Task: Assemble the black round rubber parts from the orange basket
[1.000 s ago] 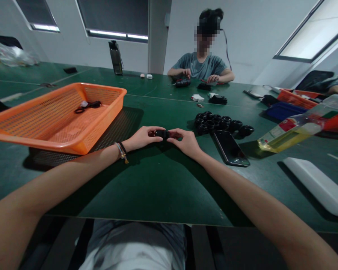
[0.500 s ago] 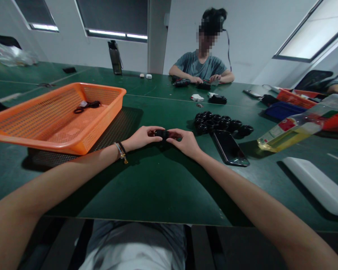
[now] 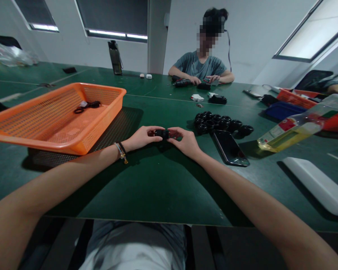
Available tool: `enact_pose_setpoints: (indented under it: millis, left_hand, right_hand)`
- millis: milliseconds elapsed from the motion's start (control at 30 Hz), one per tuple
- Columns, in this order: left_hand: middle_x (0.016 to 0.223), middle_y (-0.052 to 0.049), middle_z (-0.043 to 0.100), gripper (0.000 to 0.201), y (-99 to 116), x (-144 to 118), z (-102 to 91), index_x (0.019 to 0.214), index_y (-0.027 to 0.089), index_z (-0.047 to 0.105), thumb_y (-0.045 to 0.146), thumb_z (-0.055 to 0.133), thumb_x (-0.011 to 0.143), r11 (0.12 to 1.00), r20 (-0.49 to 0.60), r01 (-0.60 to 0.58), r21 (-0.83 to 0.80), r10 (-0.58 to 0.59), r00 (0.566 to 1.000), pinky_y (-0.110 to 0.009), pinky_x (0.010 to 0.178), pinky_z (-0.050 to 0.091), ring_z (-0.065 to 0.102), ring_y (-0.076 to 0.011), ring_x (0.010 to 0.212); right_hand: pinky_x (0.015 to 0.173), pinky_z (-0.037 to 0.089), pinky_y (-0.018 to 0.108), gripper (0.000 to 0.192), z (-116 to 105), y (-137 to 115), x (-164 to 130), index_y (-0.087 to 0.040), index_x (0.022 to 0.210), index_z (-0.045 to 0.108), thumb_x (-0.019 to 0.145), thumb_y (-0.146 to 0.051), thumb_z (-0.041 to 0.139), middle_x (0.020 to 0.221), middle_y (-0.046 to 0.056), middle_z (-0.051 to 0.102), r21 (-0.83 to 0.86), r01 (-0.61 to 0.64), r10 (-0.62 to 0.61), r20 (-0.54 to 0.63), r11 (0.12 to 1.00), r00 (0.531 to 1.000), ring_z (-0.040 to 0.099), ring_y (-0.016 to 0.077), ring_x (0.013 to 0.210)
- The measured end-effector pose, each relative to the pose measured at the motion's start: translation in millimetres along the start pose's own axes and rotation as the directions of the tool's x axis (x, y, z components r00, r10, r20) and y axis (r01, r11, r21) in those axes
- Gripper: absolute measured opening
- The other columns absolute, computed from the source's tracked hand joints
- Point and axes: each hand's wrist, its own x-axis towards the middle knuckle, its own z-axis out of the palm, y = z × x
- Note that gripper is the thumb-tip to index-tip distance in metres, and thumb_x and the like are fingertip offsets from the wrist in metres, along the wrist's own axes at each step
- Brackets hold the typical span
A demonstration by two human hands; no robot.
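Note:
Between my two hands is a small black cylindrical part [image 3: 161, 134], held just over the green table [image 3: 157, 187]. My left hand [image 3: 142, 137] grips its left end with thumb and fingers. At its right end, the thumb and fingers of my right hand [image 3: 185, 141] are closed on the part. Fingers cover both ends, so its exact kind cannot be made out. To the right of my right hand lies a cluster of several round, glossy black parts [image 3: 214, 122], with a black phone [image 3: 231, 148] in front of them.
An orange basket [image 3: 81, 146] with a black cable [image 3: 87, 106] inside stands left. On the right are a tilted clear bottle [image 3: 293, 129] with yellow liquid, a white box [image 3: 318, 185] and a blue tray [image 3: 284, 111]. Across the table sits a person [image 3: 199, 67]; a dark bottle [image 3: 115, 58] stands behind.
The fingers of my right hand have shifted slightly on the black part, and a bit more of its right end shows. My left hand stays in place.

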Motion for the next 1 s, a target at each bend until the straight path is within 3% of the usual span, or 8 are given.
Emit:
enact_pose_setpoints:
  millis: [167,1000]
  left_hand:
    - [0.106,-0.009,0.064,0.052,1.1,-0.3,0.7,0.116,0.013,0.056,0.035,0.063,0.069,1.000,0.003,0.009,-0.023,-0.009,1.000,-0.036,0.086,0.045,0.059,-0.0193,0.092]
    - [0.107,-0.009,0.064,0.052,0.9,-0.8,0.0,0.116,0.013,0.056,0.036,0.063,0.070,1.000,0.001,0.000,-0.013,0.000,1.000,-0.036,0.086,0.046,0.060,-0.0200,0.093]
  right_hand:
    - [0.072,0.053,0.032,0.026,-0.6,-1.9,0.1,-0.019,0.092,0.068,0.066,-0.015,0.065,0.081,0.002,0.071,0.001,-0.014,0.014,-0.003,1.000,1.000,0.065,0.0161,0.073]
    - [0.075,0.055,0.034,0.023,-0.8,-1.5,0.4,-0.019,0.093,0.070,0.070,-0.020,0.065,0.082,0.003,0.072,-0.006,-0.044,0.044,0.013,0.999,0.999,0.067,0.0176,0.073]
